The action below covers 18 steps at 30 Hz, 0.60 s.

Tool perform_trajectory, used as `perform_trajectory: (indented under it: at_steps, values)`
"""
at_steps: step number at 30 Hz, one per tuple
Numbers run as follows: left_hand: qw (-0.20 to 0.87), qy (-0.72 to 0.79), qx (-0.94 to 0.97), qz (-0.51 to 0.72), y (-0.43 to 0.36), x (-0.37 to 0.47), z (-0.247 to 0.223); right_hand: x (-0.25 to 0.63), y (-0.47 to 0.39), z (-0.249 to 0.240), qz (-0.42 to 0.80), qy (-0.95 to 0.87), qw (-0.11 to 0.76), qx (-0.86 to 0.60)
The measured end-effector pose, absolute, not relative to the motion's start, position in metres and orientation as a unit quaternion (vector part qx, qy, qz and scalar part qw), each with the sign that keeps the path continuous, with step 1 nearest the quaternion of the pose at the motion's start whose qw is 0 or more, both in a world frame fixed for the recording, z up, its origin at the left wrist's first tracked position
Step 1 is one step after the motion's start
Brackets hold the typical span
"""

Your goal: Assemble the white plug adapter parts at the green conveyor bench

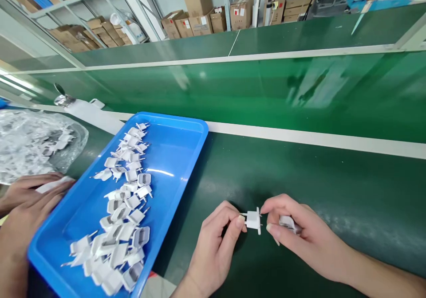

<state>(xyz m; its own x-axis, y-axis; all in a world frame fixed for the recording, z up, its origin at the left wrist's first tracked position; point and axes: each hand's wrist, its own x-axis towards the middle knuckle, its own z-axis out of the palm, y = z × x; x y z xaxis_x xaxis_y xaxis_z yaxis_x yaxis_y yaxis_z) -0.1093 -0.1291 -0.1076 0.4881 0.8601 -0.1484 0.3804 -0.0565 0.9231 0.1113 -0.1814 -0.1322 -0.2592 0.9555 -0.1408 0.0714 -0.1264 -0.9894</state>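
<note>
My left hand [216, 240] pinches a small white plug piece [253, 220] with metal pins, holding it just above the dark green bench. My right hand [299, 236] touches the same plug piece from the right with thumb and forefinger, and keeps a second white plug part [288, 222] tucked in its palm. To the left a blue tray [176, 156] holds several white plug pieces [123, 213] in a loose row.
Another person's hands [23, 209] rest at the left edge beside the tray, holding a white part. A clear plastic bag [29, 143] of white parts lies at far left. A green conveyor belt [266, 89] runs behind, with cardboard boxes [206, 18] beyond.
</note>
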Motion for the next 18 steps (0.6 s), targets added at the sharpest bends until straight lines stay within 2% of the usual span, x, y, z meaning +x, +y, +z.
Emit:
perform_trajectory:
  at_steps: [18]
  values:
    - [0.526,0.446,0.679,0.252,-0.1251,-0.1036,-0.1078,0.1127,-0.1810,-0.1271,0.599,-0.521,0.345,-0.501]
